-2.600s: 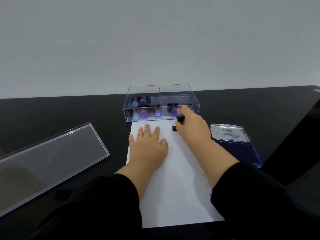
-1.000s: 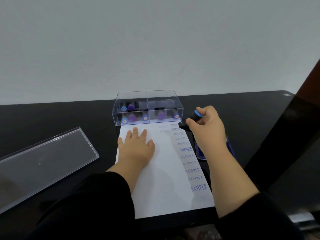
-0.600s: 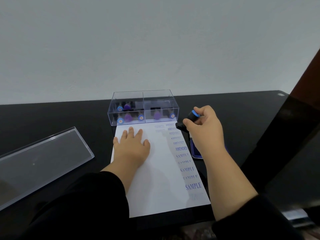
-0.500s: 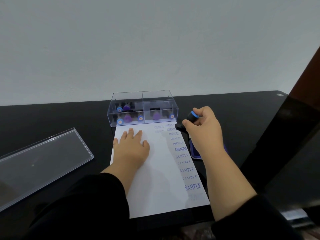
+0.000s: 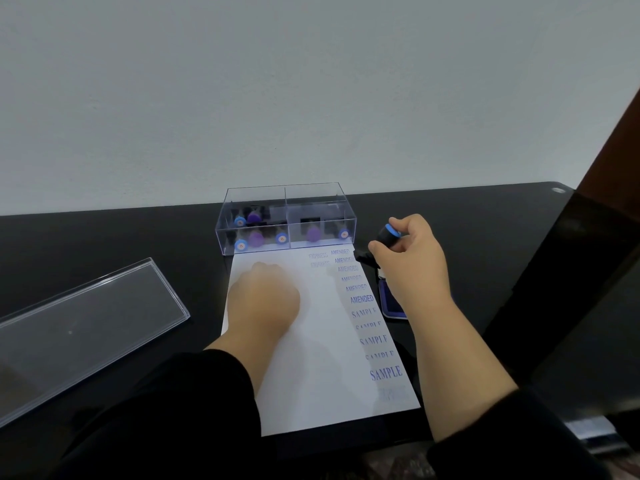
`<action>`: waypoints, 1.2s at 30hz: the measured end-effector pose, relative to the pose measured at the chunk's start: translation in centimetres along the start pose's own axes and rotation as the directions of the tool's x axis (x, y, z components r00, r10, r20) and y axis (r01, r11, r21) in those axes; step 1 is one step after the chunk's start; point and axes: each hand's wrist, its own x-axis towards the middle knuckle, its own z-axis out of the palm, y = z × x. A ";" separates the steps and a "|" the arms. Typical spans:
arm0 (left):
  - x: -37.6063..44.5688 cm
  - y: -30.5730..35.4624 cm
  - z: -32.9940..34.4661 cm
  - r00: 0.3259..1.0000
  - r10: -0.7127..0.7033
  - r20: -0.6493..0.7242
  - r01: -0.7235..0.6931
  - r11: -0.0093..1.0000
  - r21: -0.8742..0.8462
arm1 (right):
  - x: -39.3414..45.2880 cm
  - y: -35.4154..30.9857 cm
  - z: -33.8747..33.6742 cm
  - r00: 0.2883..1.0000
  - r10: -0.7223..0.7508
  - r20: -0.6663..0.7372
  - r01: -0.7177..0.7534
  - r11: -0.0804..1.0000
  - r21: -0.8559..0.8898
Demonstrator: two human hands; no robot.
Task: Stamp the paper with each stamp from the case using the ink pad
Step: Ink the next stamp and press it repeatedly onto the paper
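R hand grips a black stamp w/ a blue-ringed knob – fingers and thumb curled round the handle, the stamp tilted, its black base end pointing down-left just off the paper's far right corner. It's above the far end of the ink pad, which lies on the black table just beside the paper's right edge; only a strip of the pad's purple-blue face shows, the rest is behind the wrist. Can't tell if the stamp base touches the pad.

L hand lies on the paper, left half, toward the far edge. It's motion-blurred; fingers look bent under at the far side, but how far they're curled can't be told. Nothing visible in it.

Paper lies lengthwise from the table's near edge to the case. Blue prints run down its right edge: AMENDED several times at the far end, SAMPLE several times nearer, some faint or partial. Two pale prints sit left of the top AMENDED ones – not legible for sure.

Clear case stands at the paper's far edge, touching or nearly so, two compartments, lid off. Stamps w/ blue and purple knobs inside: more in the left compartment, fewer in the right.

Clear lid lies flat toward the table's left edge, well apart from the paper.
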 end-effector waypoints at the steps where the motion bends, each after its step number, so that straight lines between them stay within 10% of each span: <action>1: 0.0 0.0 0.0 1.000 -0.001 0.004 0.001 1.000 -0.002 | 0.0 0.0 0.0 1.000 0.000 0.002 0.000 1.000 -0.002; 14: -0.6 -0.7 0.3 0.970 0.024 0.240 -0.044 0.996 0.078 | 0.0 0.0 -0.7 1.000 0.013 -0.027 -0.015 0.998 -0.068; 36: -1.1 -0.6 0.7 0.983 0.021 0.185 -0.035 0.997 0.073 | -1.8 3.6 -2.6 1.000 0.020 -0.023 -0.030 0.768 -0.640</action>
